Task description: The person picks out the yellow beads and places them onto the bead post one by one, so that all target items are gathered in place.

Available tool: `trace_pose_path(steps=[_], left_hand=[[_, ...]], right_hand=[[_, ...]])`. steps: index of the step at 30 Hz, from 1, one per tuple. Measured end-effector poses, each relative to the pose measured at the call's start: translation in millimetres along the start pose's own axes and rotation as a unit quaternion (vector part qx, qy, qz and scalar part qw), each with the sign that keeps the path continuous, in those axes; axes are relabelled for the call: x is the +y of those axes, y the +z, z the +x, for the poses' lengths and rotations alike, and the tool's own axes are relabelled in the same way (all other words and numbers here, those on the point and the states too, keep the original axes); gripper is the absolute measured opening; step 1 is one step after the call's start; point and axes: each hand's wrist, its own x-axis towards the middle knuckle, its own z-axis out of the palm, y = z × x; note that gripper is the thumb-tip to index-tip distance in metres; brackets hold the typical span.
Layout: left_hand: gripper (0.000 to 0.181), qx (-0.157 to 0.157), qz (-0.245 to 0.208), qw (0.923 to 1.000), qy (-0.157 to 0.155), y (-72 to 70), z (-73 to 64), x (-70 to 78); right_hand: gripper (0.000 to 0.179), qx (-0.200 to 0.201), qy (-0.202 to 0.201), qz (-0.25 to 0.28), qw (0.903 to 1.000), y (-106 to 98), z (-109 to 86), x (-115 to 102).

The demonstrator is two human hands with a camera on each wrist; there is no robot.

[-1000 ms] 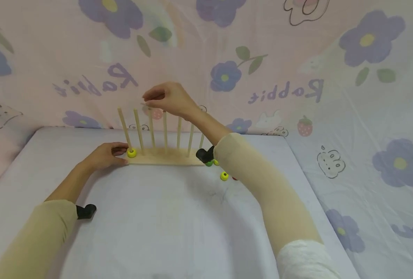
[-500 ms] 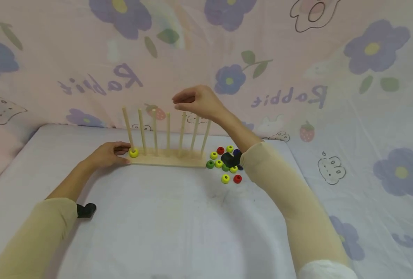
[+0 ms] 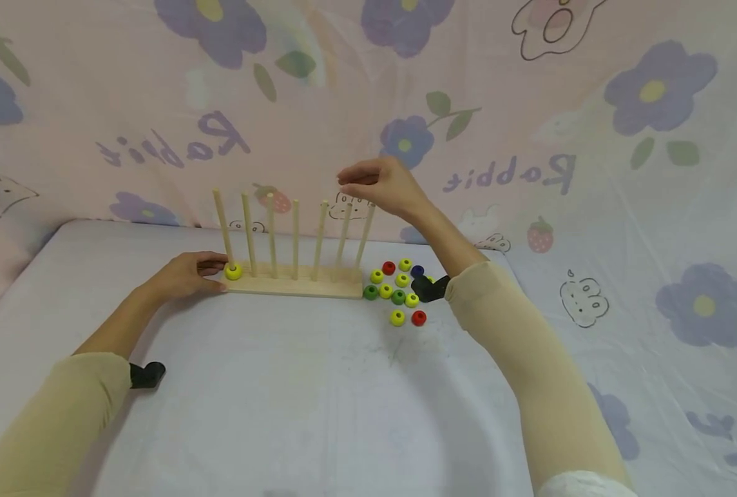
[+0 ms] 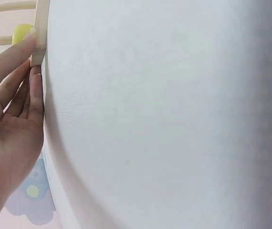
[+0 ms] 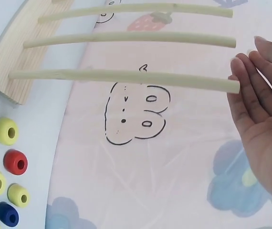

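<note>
A pale wooden peg stand [image 3: 293,284] with a row of several upright pegs stands on the white-covered table. One yellow bead [image 3: 233,271] sits at the foot of its leftmost peg. My left hand [image 3: 184,277] grips the left end of the base, thumb and fingers on either side of it, close to that bead in the left wrist view. Above the rightmost pegs hovers my right hand [image 3: 383,185], with nothing between its relaxed fingers. In the right wrist view its fingers [image 5: 257,90] are beside the tip of the end peg [image 5: 126,78].
Several loose beads, such as a red bead [image 3: 418,318], a green bead [image 3: 371,293] and a blue bead [image 5: 7,214], lie right of the stand. The right forearm's black camera mount [image 3: 430,288] overlaps some of them. Behind the table hangs a floral cloth [image 3: 343,90].
My right hand has moved from above the left-middle pegs rightward to over the right end, uncovering more loose beads. My left hand stays at the base, and the yellow bead remains on its peg.
</note>
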Motion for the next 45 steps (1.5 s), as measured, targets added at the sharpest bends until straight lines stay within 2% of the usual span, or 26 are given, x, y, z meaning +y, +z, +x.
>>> trace_pose_path(steps=[17,22,30,38,45], left_hand=[[0.075,0.000,-0.011,0.9999,0.012,-2.6,1.8,-3.4],[0.075,-0.002,-0.016,0.9997,0.021,-1.4,0.9,-1.3],[0.074,0.002,-0.009,0.9999,0.012,-0.6,1.4,-1.7],[0.075,-0.003,-0.015,0.9998,0.015,0.5,0.0,-5.5],[0.073,-0.002,-0.017,0.9996,0.021,1.1,-1.8,-1.5]], right_hand=[[0.029,0.049,0.034,0.034,0.9976,-19,-23.8,30],[0.028,0.059,0.038,0.037,0.9968,-24,-36.0,40],[0.030,0.083,0.066,0.034,0.9938,-27,-54.7,60],[0.028,0.087,0.093,0.041,0.9910,-30,-76.4,83],[0.030,0.083,0.120,0.041,0.9885,-29,-99.0,105]])
